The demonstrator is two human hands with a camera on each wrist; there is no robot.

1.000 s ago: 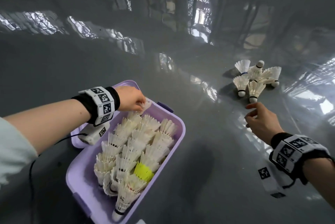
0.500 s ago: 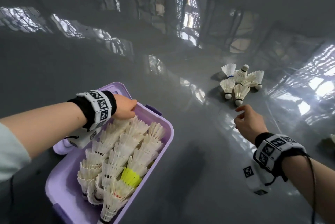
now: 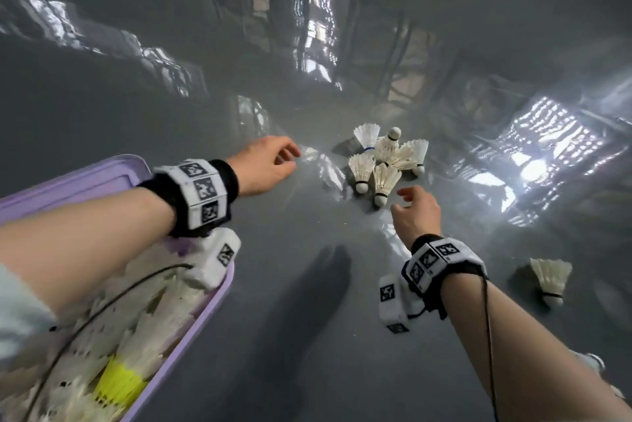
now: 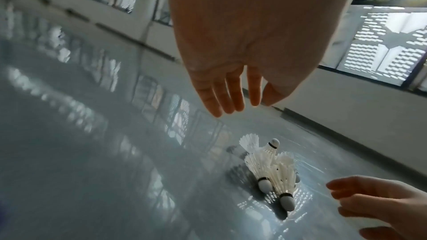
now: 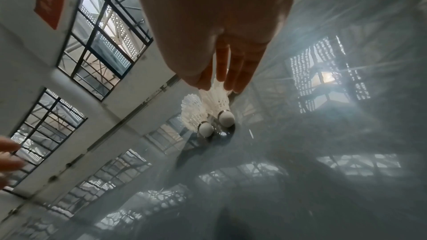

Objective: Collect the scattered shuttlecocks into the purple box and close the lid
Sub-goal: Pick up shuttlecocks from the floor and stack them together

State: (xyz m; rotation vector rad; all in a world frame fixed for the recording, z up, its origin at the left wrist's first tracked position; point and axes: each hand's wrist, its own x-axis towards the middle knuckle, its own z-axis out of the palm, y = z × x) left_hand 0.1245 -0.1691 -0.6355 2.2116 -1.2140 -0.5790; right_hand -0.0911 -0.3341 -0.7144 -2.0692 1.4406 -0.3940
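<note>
A cluster of several white shuttlecocks (image 3: 386, 158) lies on the glossy grey floor (image 3: 290, 336), also seen in the left wrist view as a shuttlecock cluster (image 4: 270, 169) and in the right wrist view (image 5: 208, 110). My left hand (image 3: 273, 161) hovers open to the left of the cluster, fingers straight (image 4: 228, 101), holding nothing. My right hand (image 3: 415, 211) hangs just in front of the cluster, fingers extended (image 5: 221, 74), empty. The purple box (image 3: 219, 298) sits at lower left under my left forearm, packed with white shuttlecocks and one yellow shuttlecock (image 3: 119, 384). A lone shuttlecock (image 3: 550, 278) lies at the right.
The purple lid (image 3: 78, 178) lies behind the box at far left. A white wall with dark-framed windows (image 5: 101, 30) borders the floor. Bright window reflections streak the grey floor around the cluster.
My left hand has left the box and reached forward and right toward the cluster. My right hand has edged closer to the cluster. The head view has shifted right, showing the lone shuttlecock.
</note>
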